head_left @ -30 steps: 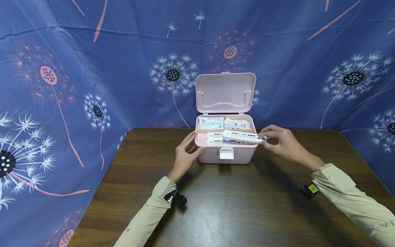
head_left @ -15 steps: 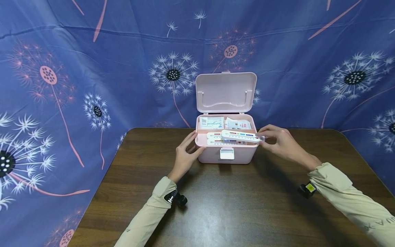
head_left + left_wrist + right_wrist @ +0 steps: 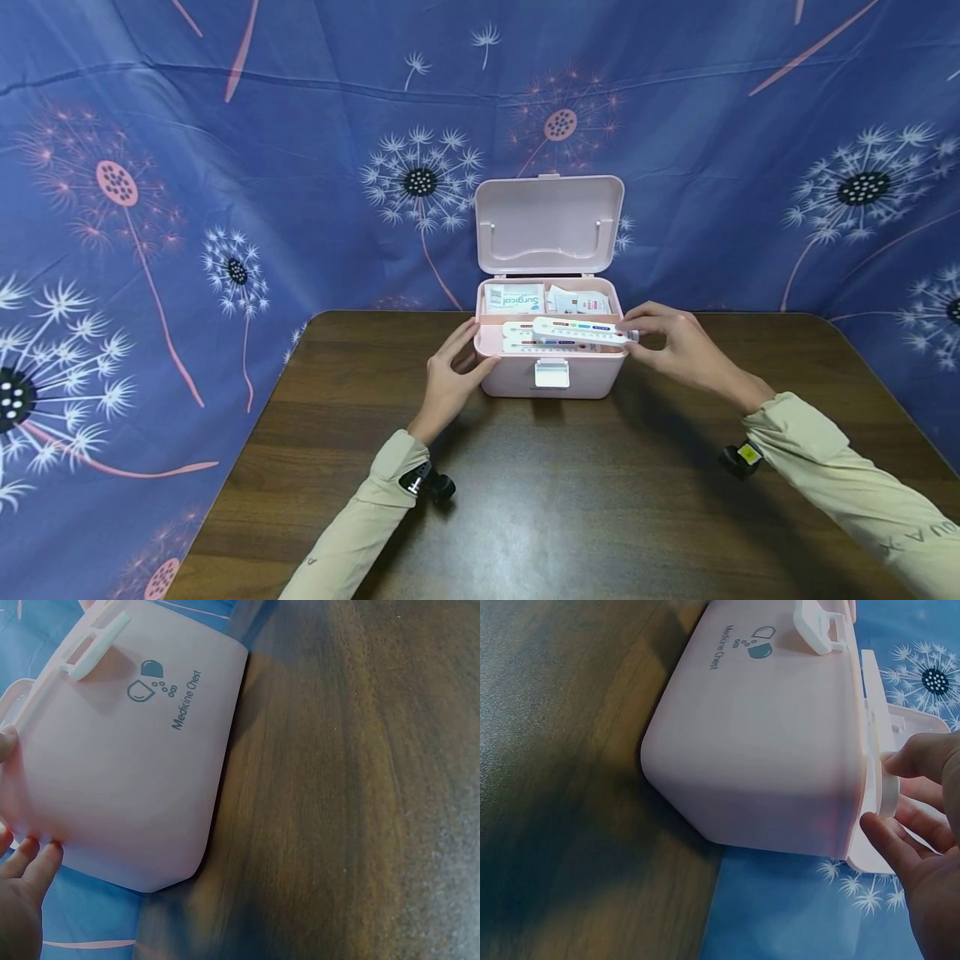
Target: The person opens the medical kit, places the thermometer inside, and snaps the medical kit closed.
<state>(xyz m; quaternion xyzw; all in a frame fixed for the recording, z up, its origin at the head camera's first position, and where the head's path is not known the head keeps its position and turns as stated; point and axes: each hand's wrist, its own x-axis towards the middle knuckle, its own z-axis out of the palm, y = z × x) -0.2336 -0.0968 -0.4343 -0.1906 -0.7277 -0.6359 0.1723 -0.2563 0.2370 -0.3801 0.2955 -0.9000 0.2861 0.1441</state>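
A pale pink medicine chest (image 3: 553,375) stands at the back of the table with its lid raised. My left hand (image 3: 447,379) holds its left end, thumb at the front corner and fingers along the side (image 3: 28,866). The right hand (image 3: 678,343) pinches the right end of a flat white thermometer (image 3: 577,329) with red, green and blue scale marks. It slants over the front compartment, above other similar white thermometers (image 3: 519,342) lying inside. Seen from the right wrist, thumb and fingers (image 3: 889,836) close on its pale end piece (image 3: 889,793) beside the rim.
A packet marked Surgical (image 3: 513,297) and another white packet (image 3: 577,301) fill the divided rear compartments. The raised lid (image 3: 549,225) stands before a blue dandelion-print cloth (image 3: 300,167). A white latch (image 3: 551,372) hangs at the front. Brown wooden table (image 3: 570,500) stretches forward.
The right hand has shifted slightly left, carrying the thermometer a little further left over the front compartment. My left hand stays in place on the chest.
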